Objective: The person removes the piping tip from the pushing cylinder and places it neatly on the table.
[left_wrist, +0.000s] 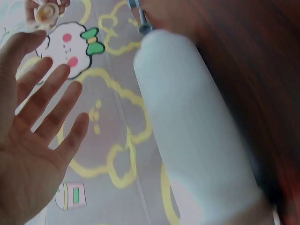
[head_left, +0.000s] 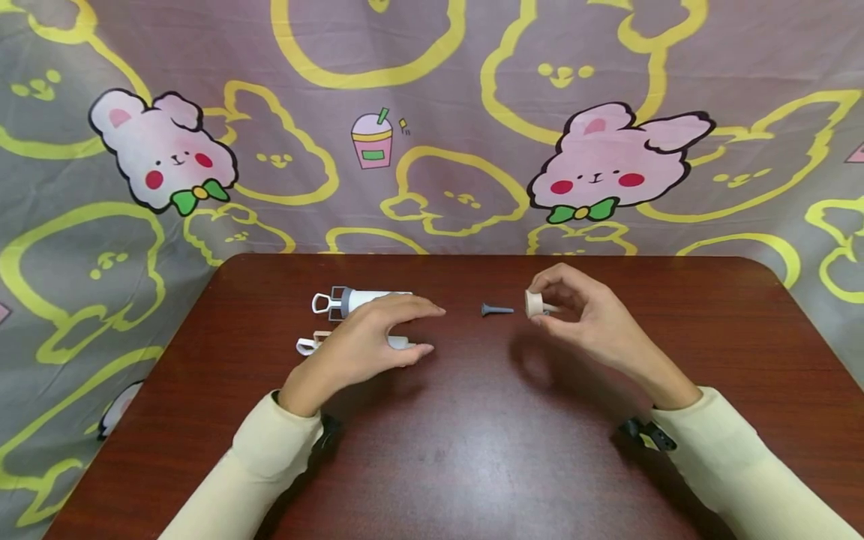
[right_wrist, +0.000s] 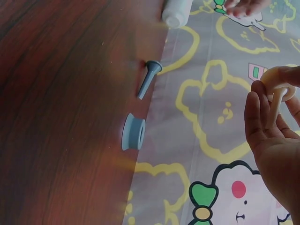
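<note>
My right hand pinches a beige round cap with a thin nozzle sticking out of it, held above the table. Its thumb and fingers are on the cap's rim. My left hand is empty, fingers spread in the left wrist view, and hovers over two white tubes with pull handles. The back tube has a grey collar; the front tube is largely covered by the hand. Between the hands lies a small grey-blue nozzle with a flared end.
A grey-blue ring cap stands beyond the grey-blue nozzle, mostly hidden behind my right hand in the head view. Everything rests on a dark reddish wooden table. A cartoon-printed cloth hangs along the table's far edge.
</note>
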Demonstrator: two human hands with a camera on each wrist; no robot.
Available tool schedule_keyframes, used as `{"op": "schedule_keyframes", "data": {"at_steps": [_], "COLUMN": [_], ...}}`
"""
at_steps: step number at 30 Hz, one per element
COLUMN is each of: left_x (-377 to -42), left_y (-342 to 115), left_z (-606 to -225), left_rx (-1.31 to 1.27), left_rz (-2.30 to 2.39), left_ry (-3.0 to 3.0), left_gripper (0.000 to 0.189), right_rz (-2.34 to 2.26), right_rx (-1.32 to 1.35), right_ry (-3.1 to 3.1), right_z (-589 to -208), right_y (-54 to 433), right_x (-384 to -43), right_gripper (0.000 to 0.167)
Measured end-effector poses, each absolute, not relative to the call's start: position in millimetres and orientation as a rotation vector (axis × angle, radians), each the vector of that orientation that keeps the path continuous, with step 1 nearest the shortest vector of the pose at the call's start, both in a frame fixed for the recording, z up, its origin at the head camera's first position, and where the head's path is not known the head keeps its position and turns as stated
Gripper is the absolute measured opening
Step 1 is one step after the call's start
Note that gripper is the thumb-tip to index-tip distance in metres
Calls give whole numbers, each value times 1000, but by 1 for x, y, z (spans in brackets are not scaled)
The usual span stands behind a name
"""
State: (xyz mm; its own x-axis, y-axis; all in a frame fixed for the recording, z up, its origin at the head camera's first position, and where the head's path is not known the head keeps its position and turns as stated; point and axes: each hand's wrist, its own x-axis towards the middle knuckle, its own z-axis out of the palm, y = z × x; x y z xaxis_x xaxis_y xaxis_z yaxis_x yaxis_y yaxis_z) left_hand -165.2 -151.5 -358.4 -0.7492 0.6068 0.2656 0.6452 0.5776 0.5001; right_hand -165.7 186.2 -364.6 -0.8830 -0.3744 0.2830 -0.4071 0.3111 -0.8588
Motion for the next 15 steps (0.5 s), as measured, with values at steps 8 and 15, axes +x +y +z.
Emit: {"op": "schedule_keyframes", "data": {"at_steps": [8, 15], "left_x": [-167, -170], "left_y": [-123, -101], "left_z": [-358, -362], "left_rx": [-1135, -1160], "left_rz": [-888, -882], "left_ry": [-2540, -2396], "left_gripper": [45, 43], "right_rz": [1654, 1648], "right_rx": [754, 759], "right_ry": [-2504, -2486], "right_z": [-366, -365], "right_y": [187, 187], "right_x": [-166, -165], "right_gripper": [33, 32]}}
